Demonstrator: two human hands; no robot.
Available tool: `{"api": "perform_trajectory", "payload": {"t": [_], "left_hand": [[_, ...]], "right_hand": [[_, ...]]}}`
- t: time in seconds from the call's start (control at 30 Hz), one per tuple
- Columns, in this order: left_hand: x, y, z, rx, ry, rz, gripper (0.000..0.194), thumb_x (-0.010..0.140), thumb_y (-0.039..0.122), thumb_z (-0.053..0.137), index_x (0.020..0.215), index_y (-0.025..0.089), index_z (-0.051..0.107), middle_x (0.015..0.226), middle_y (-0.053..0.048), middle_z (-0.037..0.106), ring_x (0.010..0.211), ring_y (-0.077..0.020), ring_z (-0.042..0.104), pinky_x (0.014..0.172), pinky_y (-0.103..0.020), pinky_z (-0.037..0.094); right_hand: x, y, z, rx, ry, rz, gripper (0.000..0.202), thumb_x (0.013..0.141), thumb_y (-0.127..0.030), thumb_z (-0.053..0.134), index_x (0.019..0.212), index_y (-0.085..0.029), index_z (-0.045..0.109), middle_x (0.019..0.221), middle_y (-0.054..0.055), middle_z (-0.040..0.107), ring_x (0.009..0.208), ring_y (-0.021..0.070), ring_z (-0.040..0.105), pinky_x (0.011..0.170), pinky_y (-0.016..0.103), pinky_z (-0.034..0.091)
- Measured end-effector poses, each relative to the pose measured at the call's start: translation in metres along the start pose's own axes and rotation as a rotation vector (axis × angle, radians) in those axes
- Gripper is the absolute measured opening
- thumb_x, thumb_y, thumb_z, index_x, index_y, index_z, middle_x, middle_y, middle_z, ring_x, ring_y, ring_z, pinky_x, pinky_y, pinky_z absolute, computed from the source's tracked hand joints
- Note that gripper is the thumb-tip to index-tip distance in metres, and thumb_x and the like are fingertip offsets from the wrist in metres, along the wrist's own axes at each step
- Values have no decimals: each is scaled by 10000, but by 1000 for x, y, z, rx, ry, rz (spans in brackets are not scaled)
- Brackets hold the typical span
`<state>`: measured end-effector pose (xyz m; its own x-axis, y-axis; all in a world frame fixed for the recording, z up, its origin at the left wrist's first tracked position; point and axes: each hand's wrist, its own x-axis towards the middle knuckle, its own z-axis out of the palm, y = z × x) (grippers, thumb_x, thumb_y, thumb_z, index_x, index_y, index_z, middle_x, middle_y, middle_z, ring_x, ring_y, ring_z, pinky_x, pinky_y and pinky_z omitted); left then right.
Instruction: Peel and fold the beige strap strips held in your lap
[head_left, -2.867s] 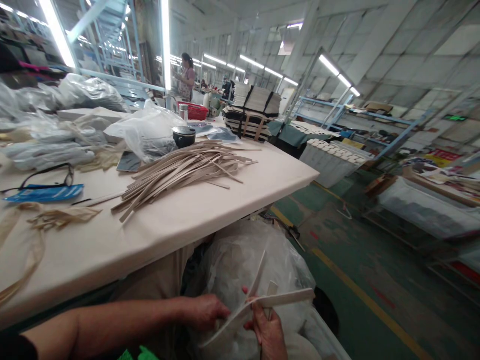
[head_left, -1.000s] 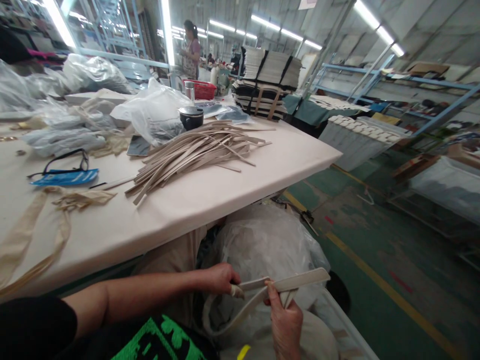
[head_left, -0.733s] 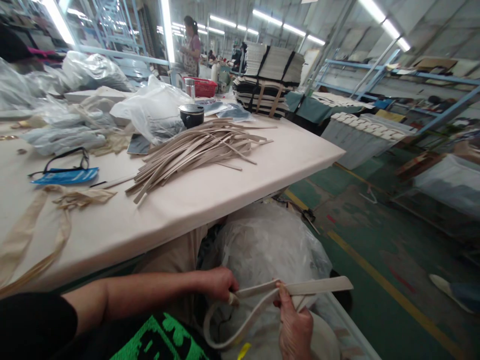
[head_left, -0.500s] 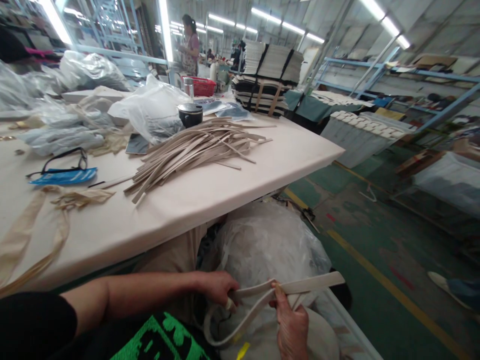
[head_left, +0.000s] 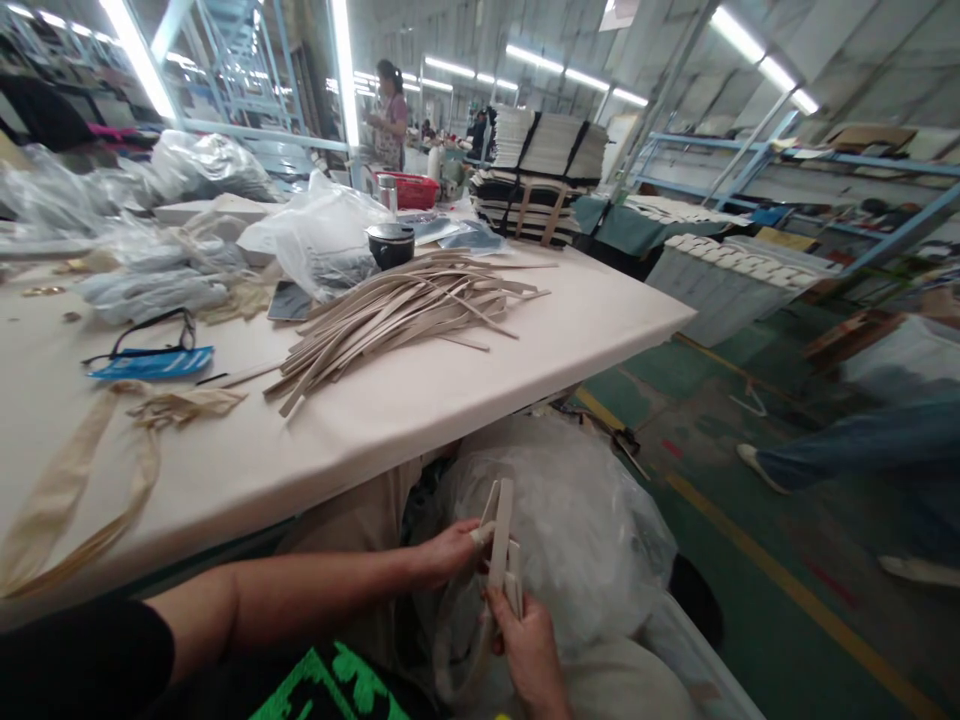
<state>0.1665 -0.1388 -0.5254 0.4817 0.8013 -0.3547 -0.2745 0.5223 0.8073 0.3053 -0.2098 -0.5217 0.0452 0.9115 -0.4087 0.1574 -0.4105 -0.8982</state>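
A beige fabric strap [head_left: 501, 545], folded over itself in loops, is held between my two hands above my lap. My left hand [head_left: 455, 550] is closed around it on the left, with a pale wrap on one finger. Lower on the right, my right hand [head_left: 527, 630] pinches the strap between thumb and fingers. One loop of it hangs down, blurred, below the hands. Behind the hands lies a clear plastic bag [head_left: 562, 500]. On the table [head_left: 420, 400] beyond, a pile of similar beige straps [head_left: 397, 320] is spread out.
Glasses [head_left: 150, 335] and a blue mask packet [head_left: 154, 362] lie on the table's left, near a tan cloth strip [head_left: 142, 470]. A black lidded cup [head_left: 391, 245] and plastic bags [head_left: 322, 225] stand behind the straps. A person's leg [head_left: 840, 445] is in the right aisle.
My hands have come closer together, and the strap has turned from stretched sideways to folded upright. A walking person's leg has come further into view on the right.
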Motion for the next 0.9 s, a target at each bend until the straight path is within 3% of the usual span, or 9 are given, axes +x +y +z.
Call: {"api": "perform_trajectory", "payload": {"t": [0.17,0.3,0.43,0.5,0.53,0.63,0.7,0.77,0.9], "left_hand": [[-6,-4,6,-76,-11,-13,651,685,702,541,934,105,604,722,-46,580,648,-140,527,636,-271,419],[-7,5,2,62,-109,34,621,714,680,526,891,92,622,719,-50,581,663,-137,525,643,-256,419],[-8,12,-9,397,-177,142,586,787,654,438,839,106,639,778,-55,594,726,-142,522,691,-244,414],[-11,9,-12,604,-306,182,543,796,628,452,845,122,643,803,-47,601,739,-141,516,691,-229,406],[-13,6,-12,681,-388,192,514,804,607,460,853,129,642,806,-41,601,735,-138,511,688,-222,403],[-18,-6,-14,789,-553,217,442,846,532,450,841,129,632,788,-26,590,718,-124,496,691,-207,400],[-19,-10,-16,788,-600,235,423,859,507,445,834,124,624,777,-24,584,711,-120,496,687,-203,405],[-19,-11,-18,776,-658,232,418,859,502,452,823,122,621,780,-31,587,720,-128,508,702,-213,417],[-25,-5,-20,728,-726,92,444,858,528,451,841,119,624,805,-54,598,732,-145,539,700,-230,447]], "right_hand": [[6,2,11,-27,7,20,501,688,-626,606,709,-127,644,496,-18,511,433,108,427,376,213,334],[6,0,7,-27,6,27,511,681,-636,600,700,-127,640,511,-4,528,442,122,447,377,224,359],[4,-8,-13,-63,265,17,568,728,-635,546,921,-114,662,666,33,628,508,136,514,450,230,420],[0,-14,-18,-80,323,-72,560,750,-592,556,1020,-107,635,599,-6,588,486,122,484,461,225,411],[-4,-17,-18,-87,287,-142,530,771,-556,556,1044,-106,623,548,-33,545,470,114,455,461,224,398],[-15,-24,-7,-91,216,-211,326,746,-465,626,750,-141,651,539,-33,522,527,117,466,516,231,397],[-19,-27,0,-71,170,-210,290,776,-430,592,679,-160,635,502,-33,515,488,121,459,489,246,385],[-24,-32,4,-49,103,-221,222,750,-395,622,728,-177,658,563,-19,588,506,139,504,493,260,402],[-35,-42,3,-57,107,-261,206,747,-373,617,632,-201,622,524,-33,543,499,139,488,490,262,379]]}}
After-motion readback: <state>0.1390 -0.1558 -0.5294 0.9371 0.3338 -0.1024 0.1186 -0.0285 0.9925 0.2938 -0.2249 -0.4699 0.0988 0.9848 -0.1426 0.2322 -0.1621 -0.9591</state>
